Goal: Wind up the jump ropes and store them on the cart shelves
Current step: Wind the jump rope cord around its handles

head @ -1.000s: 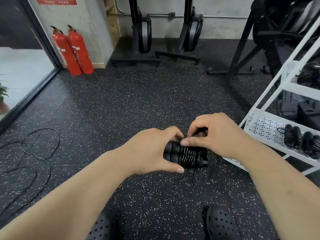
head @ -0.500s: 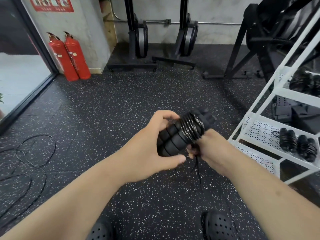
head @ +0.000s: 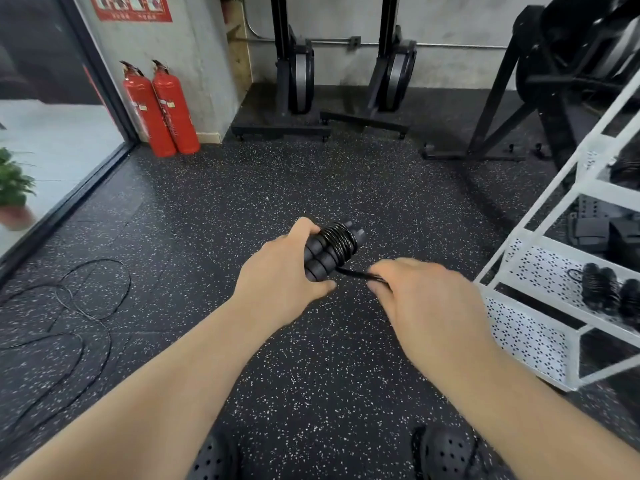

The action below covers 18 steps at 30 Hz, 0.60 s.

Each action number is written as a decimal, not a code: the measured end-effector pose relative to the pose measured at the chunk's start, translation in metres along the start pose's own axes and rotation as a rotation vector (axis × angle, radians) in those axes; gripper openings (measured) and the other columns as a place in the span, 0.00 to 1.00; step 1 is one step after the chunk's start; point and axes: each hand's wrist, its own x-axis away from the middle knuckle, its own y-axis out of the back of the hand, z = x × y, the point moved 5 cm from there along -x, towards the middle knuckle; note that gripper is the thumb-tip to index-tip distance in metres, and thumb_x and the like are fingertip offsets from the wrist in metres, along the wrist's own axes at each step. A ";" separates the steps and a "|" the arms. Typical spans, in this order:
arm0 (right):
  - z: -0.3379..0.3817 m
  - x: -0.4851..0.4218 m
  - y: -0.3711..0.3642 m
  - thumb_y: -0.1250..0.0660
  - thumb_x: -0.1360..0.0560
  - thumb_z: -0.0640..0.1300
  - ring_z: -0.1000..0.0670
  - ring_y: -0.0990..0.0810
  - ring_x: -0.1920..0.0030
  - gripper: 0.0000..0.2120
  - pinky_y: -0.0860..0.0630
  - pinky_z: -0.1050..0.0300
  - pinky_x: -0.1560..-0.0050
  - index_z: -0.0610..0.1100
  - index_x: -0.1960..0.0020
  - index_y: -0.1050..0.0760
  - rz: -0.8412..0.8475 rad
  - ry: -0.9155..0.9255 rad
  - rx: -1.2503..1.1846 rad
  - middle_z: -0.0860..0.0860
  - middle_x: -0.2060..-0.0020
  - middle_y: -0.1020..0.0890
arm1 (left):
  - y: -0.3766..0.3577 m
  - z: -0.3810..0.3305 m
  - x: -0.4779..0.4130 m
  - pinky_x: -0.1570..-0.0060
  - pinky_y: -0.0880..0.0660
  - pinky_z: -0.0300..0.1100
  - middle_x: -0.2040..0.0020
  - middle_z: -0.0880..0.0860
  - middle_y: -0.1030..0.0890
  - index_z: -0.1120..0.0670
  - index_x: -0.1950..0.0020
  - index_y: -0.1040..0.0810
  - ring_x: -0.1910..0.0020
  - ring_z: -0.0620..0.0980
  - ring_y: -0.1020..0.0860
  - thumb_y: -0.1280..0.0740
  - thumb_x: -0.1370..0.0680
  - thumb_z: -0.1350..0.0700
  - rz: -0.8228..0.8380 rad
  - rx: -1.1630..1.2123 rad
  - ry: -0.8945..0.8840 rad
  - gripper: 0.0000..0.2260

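My left hand (head: 280,275) grips a black jump rope bundle (head: 332,249), two ribbed handles side by side with cord coiled round their middle. A short tail of the cord (head: 358,274) runs from the bundle to my right hand (head: 426,299), which pinches it, pulled out to the right. The white cart (head: 550,268) stands at the right; wound jump ropes (head: 604,287) lie on its perforated middle shelf. Another loose black rope (head: 79,306) sprawls over the floor at the left.
Two red fire extinguishers (head: 159,109) stand by the wall at the back left, next to a glass door and a potted plant (head: 14,188). Black gym machines (head: 301,77) line the back wall. My black clogs (head: 446,455) show at the bottom edge.
My right hand moved from under the bundle out to the right, drawing the cord tail taut. The bundle tipped more upright in my left hand; the view shifted slightly.
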 end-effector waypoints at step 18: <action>-0.046 -0.022 -0.004 0.30 0.27 0.69 0.58 0.20 0.57 0.12 0.20 0.50 0.53 0.65 0.50 0.16 0.194 0.046 -0.304 0.62 0.61 0.17 | -0.027 -0.043 0.027 0.46 0.22 0.50 0.48 0.42 0.20 0.40 0.31 0.36 0.48 0.48 0.20 0.20 0.27 0.42 0.326 -0.190 -0.469 0.32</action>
